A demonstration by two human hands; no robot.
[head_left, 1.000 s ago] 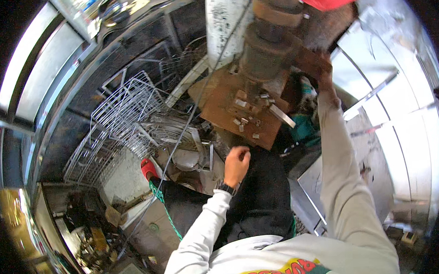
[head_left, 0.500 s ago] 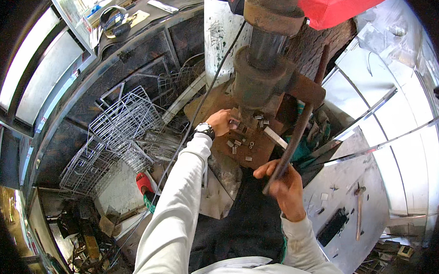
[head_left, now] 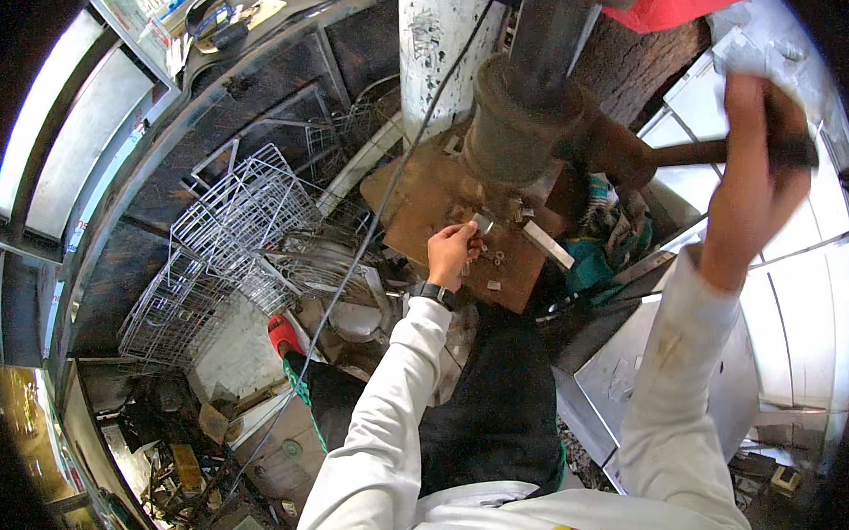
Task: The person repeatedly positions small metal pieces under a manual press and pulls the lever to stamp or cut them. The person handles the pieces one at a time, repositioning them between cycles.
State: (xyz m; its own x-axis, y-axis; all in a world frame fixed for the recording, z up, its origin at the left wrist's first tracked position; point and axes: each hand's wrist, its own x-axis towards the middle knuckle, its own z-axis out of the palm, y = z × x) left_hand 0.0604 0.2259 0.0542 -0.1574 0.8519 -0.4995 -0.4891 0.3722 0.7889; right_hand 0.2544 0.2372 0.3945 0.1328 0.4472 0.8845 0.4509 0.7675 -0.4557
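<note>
A rusty manual screw press (head_left: 518, 130) stands in front of me over a brown metal base plate (head_left: 412, 208). My left hand (head_left: 451, 254), with a dark watch on its wrist, pinches a small shiny metal piece (head_left: 483, 224) just below the press head. Out to the right, my right hand (head_left: 761, 175) is blurred by motion. It is closed round the end of the press's lever bar (head_left: 687, 153), which shows on both sides of the hand. Several small metal pieces (head_left: 495, 285) lie on the plate. A pale flat bar (head_left: 548, 244) juts from its right side.
Wire racks (head_left: 244, 212) are piled at the left, and a dark cable (head_left: 374, 224) crosses in front of them. A white post (head_left: 425, 63) rises behind the plate. Teal cloth (head_left: 588, 264) lies right of the press. Metal scrap (head_left: 171, 470) fills the lower left.
My right hand has swung the lever bar outward and up to the right. My left hand has drawn back toward me with the small metal piece. The view has shifted slightly.
</note>
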